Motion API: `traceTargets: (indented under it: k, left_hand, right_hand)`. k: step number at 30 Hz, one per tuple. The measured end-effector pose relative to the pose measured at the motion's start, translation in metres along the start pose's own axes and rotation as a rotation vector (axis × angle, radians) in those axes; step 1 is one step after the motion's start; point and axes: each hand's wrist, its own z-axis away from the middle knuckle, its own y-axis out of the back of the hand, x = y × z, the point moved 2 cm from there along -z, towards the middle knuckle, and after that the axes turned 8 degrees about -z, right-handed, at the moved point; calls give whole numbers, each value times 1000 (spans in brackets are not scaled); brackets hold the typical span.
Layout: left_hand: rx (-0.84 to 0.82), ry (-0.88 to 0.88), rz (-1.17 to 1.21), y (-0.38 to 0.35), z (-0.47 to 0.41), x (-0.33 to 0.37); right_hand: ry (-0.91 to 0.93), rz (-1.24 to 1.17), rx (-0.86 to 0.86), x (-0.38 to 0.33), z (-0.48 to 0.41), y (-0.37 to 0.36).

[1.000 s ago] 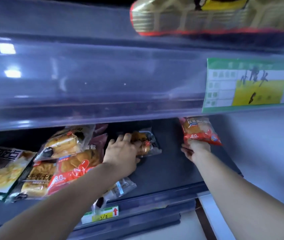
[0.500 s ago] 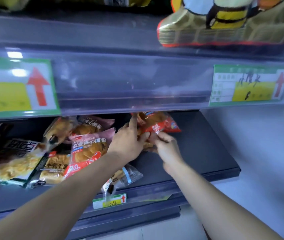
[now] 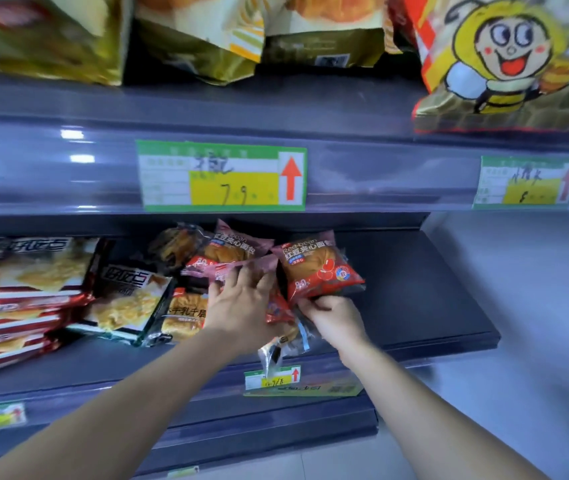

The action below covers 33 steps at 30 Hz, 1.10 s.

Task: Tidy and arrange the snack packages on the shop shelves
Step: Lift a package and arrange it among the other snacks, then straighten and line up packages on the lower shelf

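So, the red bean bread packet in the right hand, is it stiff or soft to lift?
Probably light: the right hand holds the red bean bread packet up by its lower edge alone. Likely soft and easy to squash, as a rounded bun fills the wrapper. The glossy film may be slippery.

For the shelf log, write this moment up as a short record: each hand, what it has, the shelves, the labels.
left hand: fingers spread, resting on a pink packet
right hand: grips the lower edge of the red-bean bread packet, which stands upright
lower shelf: dark grey, with black-and-white packets to the left of the hands
front edge: a clear-wrapped packet hangs over the small price tag
upper shelf: bee bag at the right
price label: handwritten 7.9, red arrow pointing up
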Motion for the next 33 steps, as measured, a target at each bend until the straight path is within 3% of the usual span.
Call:
traceTargets:
  k: [6, 11, 17, 21, 26, 29, 33]
  left_hand:
    - [-93, 85, 7, -13, 23, -33]
    - [-64, 55, 179, -24, 24, -44]
    - [-101, 8, 382, -22, 20, -51]
    - [-51, 18, 352, -25, 32, -55]
    - [47, 136, 263, -19, 51, -75]
    - [12, 270, 146, -23, 60, -97]
    - [-25, 365, 14, -41, 71, -130]
  right_hand:
    - [63, 328, -127, -6, 20, -27]
    - [180, 560, 39, -1, 15, -37]
    - [220, 454, 260, -13, -3, -36]
    - [235, 348, 309, -10, -6, -35]
    - [511, 240, 398, -30, 13, -38]
    - [610, 249, 280, -51, 25, -59]
    - [612, 230, -48, -63, 45, -105]
